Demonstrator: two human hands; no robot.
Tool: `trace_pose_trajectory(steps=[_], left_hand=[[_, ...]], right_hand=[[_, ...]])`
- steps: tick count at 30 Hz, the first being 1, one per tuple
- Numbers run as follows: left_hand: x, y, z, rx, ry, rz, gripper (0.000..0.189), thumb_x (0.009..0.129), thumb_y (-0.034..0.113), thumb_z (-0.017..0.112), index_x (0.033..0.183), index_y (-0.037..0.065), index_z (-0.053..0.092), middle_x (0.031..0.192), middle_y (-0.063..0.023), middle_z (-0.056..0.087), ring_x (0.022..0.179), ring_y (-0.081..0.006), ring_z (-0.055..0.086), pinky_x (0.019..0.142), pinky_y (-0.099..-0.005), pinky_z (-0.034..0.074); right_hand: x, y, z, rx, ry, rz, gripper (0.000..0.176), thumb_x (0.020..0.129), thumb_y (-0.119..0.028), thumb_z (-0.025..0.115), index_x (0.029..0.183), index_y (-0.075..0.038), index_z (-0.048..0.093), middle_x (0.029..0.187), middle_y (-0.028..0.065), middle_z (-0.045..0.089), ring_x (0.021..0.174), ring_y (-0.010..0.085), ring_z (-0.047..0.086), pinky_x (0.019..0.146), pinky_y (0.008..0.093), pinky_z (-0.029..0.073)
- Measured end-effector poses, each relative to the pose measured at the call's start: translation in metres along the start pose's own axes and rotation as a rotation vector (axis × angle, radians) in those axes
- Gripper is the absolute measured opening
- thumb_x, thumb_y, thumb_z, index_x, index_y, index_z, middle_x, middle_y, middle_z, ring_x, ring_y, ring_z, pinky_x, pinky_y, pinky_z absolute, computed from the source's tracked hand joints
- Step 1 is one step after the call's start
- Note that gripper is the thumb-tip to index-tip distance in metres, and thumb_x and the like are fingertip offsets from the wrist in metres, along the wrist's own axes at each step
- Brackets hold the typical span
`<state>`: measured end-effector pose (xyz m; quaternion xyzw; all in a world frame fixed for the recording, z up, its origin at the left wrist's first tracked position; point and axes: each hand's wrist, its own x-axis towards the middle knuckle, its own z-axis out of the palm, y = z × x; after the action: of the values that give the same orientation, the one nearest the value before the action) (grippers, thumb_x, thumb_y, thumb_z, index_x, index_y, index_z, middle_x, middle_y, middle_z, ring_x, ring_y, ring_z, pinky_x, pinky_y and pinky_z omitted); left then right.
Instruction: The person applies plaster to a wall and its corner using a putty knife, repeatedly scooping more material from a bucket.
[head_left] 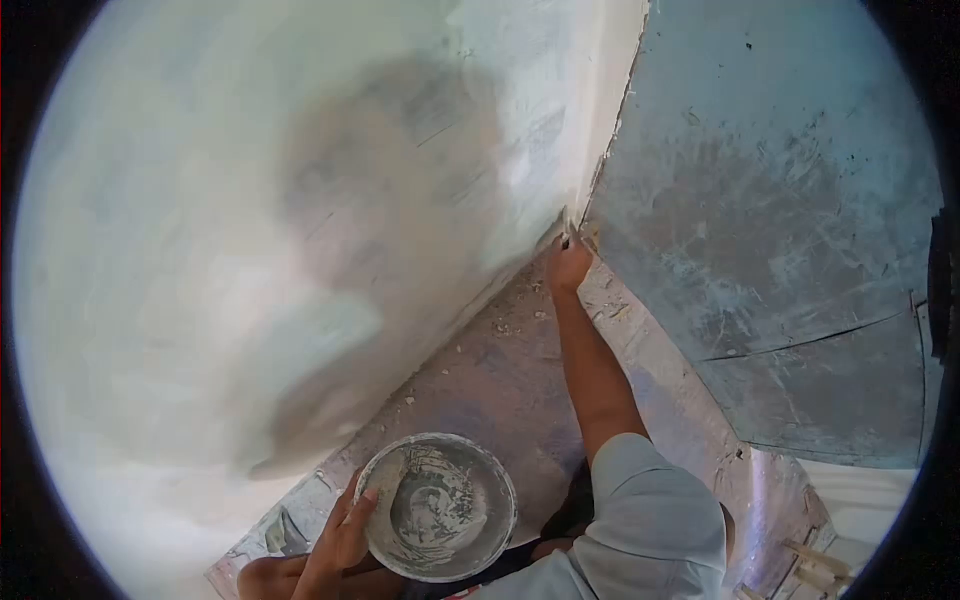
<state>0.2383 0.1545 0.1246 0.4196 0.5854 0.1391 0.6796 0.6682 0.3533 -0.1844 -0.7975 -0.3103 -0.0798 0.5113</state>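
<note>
The left hand (340, 535), at 7 o'clock in the view, has its grip clamped on the rim of a round grey metal bowl (437, 437). The thumb lies over the edge and the fingers are underneath. Only a thin smear of pale paste lines the inside, so I judge the bowl to be nearly used up.

The right hand (568, 265) reaches out on a straight arm to just above centre, where the two walls meet the floor. Its grip is closed around a small pale tool (566, 232), possibly a narrow scraper, though it is too small to be sure. The tip of the tool touches the corner seam.

From 9 to 12 o'clock, the pale smooth-coated wall (180, 250) looks largely covered. One broad grey patch in its middle reads as damp or thinner.

From 1 to 4 o'clock, the blue-grey scratched wall (780, 200) shows no such coat. Going by this, one face is mostly done, the corner line is in hand, and the other face is left.

The dusty grey concrete floor (500, 380) carries crumbs of dropped paste along the foot of the walls.

No brand, label or writing can be read on anything in view.
</note>
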Motion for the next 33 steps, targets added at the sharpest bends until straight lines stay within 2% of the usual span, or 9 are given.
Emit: trace_pose_trajectory(steps=[9, 14, 16, 18, 19, 27, 29, 32, 33], left_hand=[[0.008, -0.012, -0.010, -0.024, -0.049, 0.012, 0.050, 0.105, 0.025, 0.042, 0.146, -0.002, 0.035, 0.135, -0.0124, 0.052, 0.125, -0.0189, 0.046, 0.106, -0.0300, 0.035], [0.009, -0.020, -0.014, -0.047, -0.080, 0.055, 0.051, 0.105, 0.025, 0.043, 0.147, -0.002, 0.034, 0.136, -0.0129, 0.051, 0.126, -0.0191, 0.046, 0.106, -0.0298, 0.035], [0.010, -0.032, -0.016, -0.130, -0.020, 0.022, 0.051, 0.105, 0.026, 0.043, 0.147, -0.002, 0.035, 0.136, -0.0131, 0.051, 0.125, -0.0193, 0.046, 0.107, -0.0306, 0.035], [0.010, -0.028, -0.013, -0.087, -0.024, 0.042, 0.051, 0.105, 0.026, 0.043, 0.146, -0.002, 0.035, 0.136, -0.0133, 0.051, 0.125, -0.0196, 0.046, 0.107, -0.0308, 0.035], [0.010, -0.027, -0.012, -0.046, -0.031, 0.060, 0.050, 0.105, 0.027, 0.043, 0.146, -0.002, 0.036, 0.135, -0.0134, 0.052, 0.124, -0.0198, 0.046, 0.107, -0.0311, 0.035], [0.009, -0.016, -0.009, -0.006, -0.043, 0.013, 0.049, 0.105, 0.027, 0.042, 0.145, -0.001, 0.038, 0.134, -0.0125, 0.053, 0.123, -0.0199, 0.047, 0.106, -0.0317, 0.035], [0.009, -0.008, -0.008, 0.017, -0.047, 0.020, 0.049, 0.104, 0.027, 0.042, 0.145, 0.000, 0.039, 0.133, -0.0121, 0.053, 0.122, -0.0198, 0.048, 0.106, -0.0318, 0.035], [0.008, -0.001, -0.008, 0.020, -0.071, -0.004, 0.048, 0.105, 0.027, 0.042, 0.145, 0.000, 0.039, 0.133, -0.0115, 0.053, 0.122, -0.0192, 0.048, 0.105, -0.0313, 0.036], [0.009, -0.005, -0.009, -0.020, -0.086, 0.020, 0.049, 0.105, 0.027, 0.042, 0.145, -0.001, 0.039, 0.133, -0.0115, 0.053, 0.122, -0.0192, 0.048, 0.105, -0.0312, 0.036]], right_hand=[[-0.154, -0.039, -0.023, 0.256, -0.238, -0.103, 0.028, 0.083, -0.016, 0.062, 0.107, -0.002, 0.070, 0.071, 0.0218, 0.062, 0.065, 0.0396, 0.064, 0.059, 0.0453, 0.048], [-0.045, -0.023, -0.026, 0.009, -0.217, 0.218, 0.036, 0.085, -0.015, 0.062, 0.117, 0.000, 0.068, 0.089, 0.0259, 0.068, 0.078, 0.0404, 0.067, 0.070, 0.0469, 0.052], [0.000, -0.012, -0.016, 0.071, 0.068, -0.080, 0.035, 0.084, -0.011, 0.062, 0.116, 0.002, 0.068, 0.092, 0.0278, 0.068, 0.080, 0.0419, 0.067, 0.073, 0.0469, 0.052], [0.023, -0.018, -0.020, 0.022, -0.034, 0.001, 0.036, 0.084, -0.010, 0.062, 0.117, 0.003, 0.067, 0.098, 0.0283, 0.068, 0.084, 0.0423, 0.068, 0.075, 0.0453, 0.053], [0.027, -0.014, -0.010, 0.019, 0.081, -0.099, 0.030, 0.082, -0.012, 0.065, 0.109, 0.000, 0.070, 0.074, 0.0229, 0.066, 0.067, 0.0383, 0.066, 0.063, 0.0453, 0.050], [-0.104, -0.041, -0.008, 0.213, 0.037, -0.308, 0.038, 0.083, -0.015, 0.068, 0.119, -0.002, 0.068, 0.075, 0.0223, 0.065, 0.059, 0.0339, 0.062, 0.059, 0.0424, 0.049], [-0.123, -0.058, -0.030, 0.277, -0.258, -0.174, 0.032, 0.084, -0.017, 0.066, 0.114, -0.003, 0.069, 0.071, 0.0216, 0.063, 0.059, 0.0363, 0.062, 0.056, 0.0438, 0.048], [-0.099, -0.058, -0.042, 0.051, -0.220, -0.020, 0.027, 0.086, -0.018, 0.064, 0.108, -0.004, 0.070, 0.067, 0.0222, 0.061, 0.059, 0.0391, 0.062, 0.055, 0.0459, 0.047], [-0.084, -0.032, -0.024, 0.109, -0.001, -0.113, 0.024, 0.086, -0.019, 0.062, 0.101, -0.002, 0.070, 0.067, 0.0233, 0.061, 0.059, 0.0409, 0.062, 0.055, 0.0484, 0.046]])
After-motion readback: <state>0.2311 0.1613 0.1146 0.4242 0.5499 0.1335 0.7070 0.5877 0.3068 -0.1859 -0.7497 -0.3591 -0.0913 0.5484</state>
